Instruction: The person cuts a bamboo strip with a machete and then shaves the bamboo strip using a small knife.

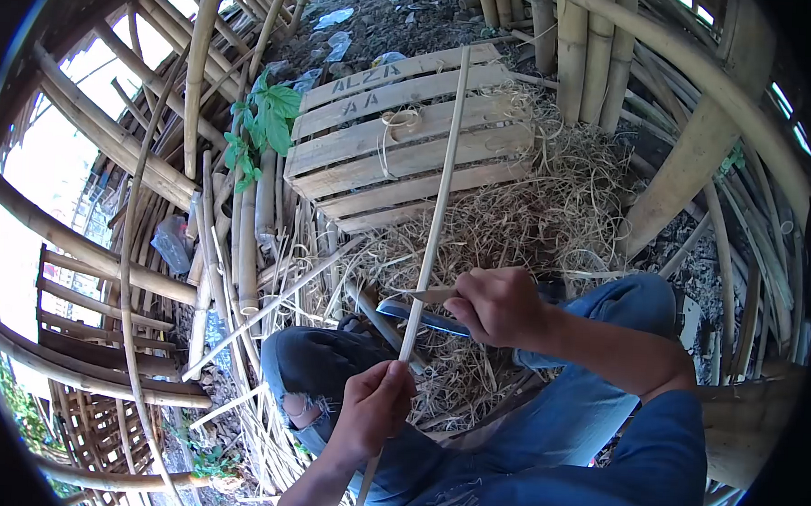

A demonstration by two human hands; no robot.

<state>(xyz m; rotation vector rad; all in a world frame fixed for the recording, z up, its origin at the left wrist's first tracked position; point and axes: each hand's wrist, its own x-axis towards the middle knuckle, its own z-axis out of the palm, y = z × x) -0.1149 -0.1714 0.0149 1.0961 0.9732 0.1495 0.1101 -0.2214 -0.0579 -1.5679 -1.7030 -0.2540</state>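
In the head view, I am watching a person sitting low with knees bent in torn blue jeans (552, 422). The left hand (379, 404) is grasping a long pale strip (441, 196), thumb pressing along it, between the knees. The strip is running up from below that hand, leaning slightly as it rises, and its far end is reaching over the slatted wooden crate (411, 136). The right hand (498, 307) is clenched around a small knife (429, 296), whose blade is lying across the strip, a little above the left hand; whether the edge is biting in, I cannot tell from here.

Just beyond the knees, a heap of curly shavings (552, 210) is spreading in front of the crate and along its right side. The crate is showing dark stencilled letters (I am making out "ALZA" on an upper slat), and a loop of thin fibre (400, 120) is sitting on its slats. Green leaves (271, 120) are hanging beside the crate's left corner. Farther left, a crumpled clear plastic bag (172, 245) is resting among bamboo poles (247, 246), and thick bamboo posts (572, 66) are standing beyond the shavings.
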